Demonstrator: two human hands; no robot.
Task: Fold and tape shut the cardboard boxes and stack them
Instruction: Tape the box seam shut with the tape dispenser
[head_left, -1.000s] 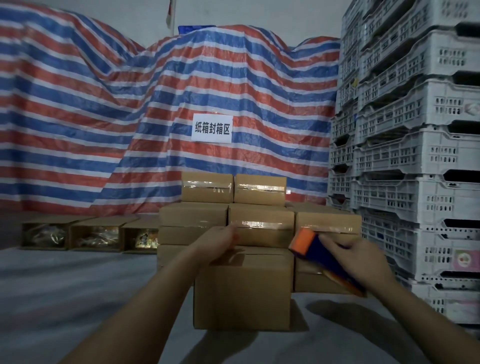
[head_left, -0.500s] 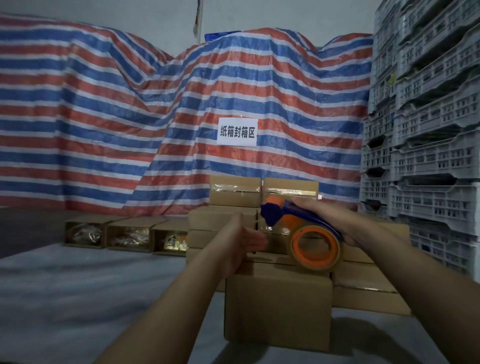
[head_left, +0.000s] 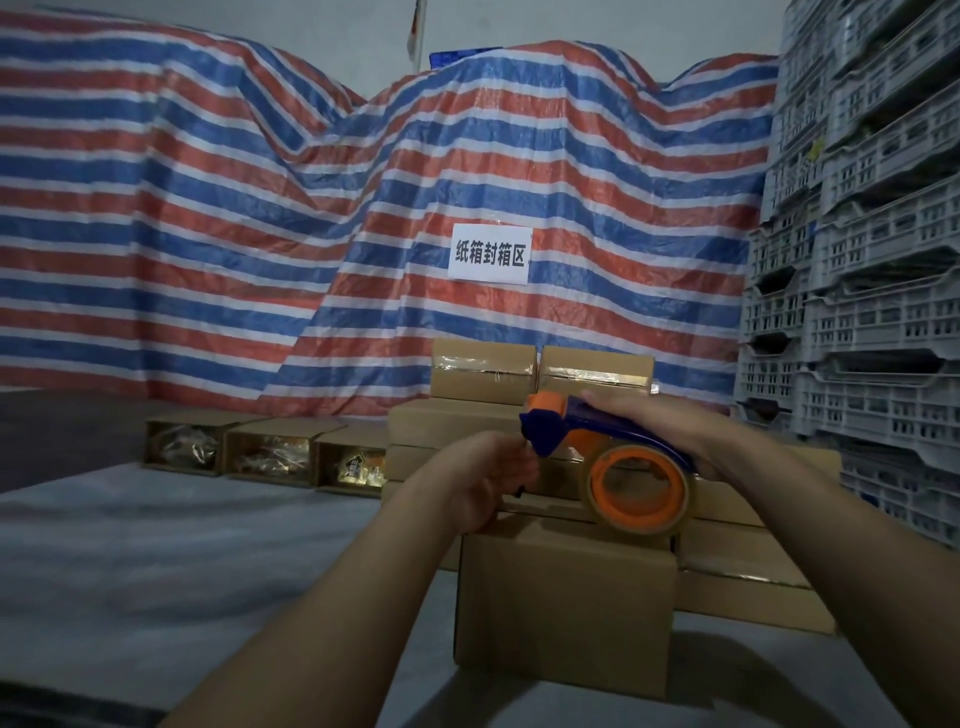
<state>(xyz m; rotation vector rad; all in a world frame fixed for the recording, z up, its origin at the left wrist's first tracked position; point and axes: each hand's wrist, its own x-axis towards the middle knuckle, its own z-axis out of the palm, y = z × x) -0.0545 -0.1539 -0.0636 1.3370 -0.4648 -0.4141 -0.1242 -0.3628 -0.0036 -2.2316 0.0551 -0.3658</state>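
Observation:
A closed cardboard box (head_left: 563, 608) stands nearest to me on the grey surface. Above its top my right hand (head_left: 660, 428) grips a blue and orange tape dispenser (head_left: 597, 452) with a tape roll (head_left: 639, 488) hanging below. My left hand (head_left: 480, 478) is just left of the dispenser's front end, fingers curled at the tape's tip; whether it pinches the tape is unclear. Behind stands a stack of taped boxes (head_left: 483, 371).
Three open boxes (head_left: 270, 454) with packed goods lie in a row at the left. White plastic crates (head_left: 857, 291) tower on the right. A striped tarp (head_left: 260, 218) with a paper sign (head_left: 491, 254) covers the back.
My right hand lifted the dispenser from the box's right side up over its top and turned it so the roll hangs down. My left hand rose from the box top toward the dispenser's front.

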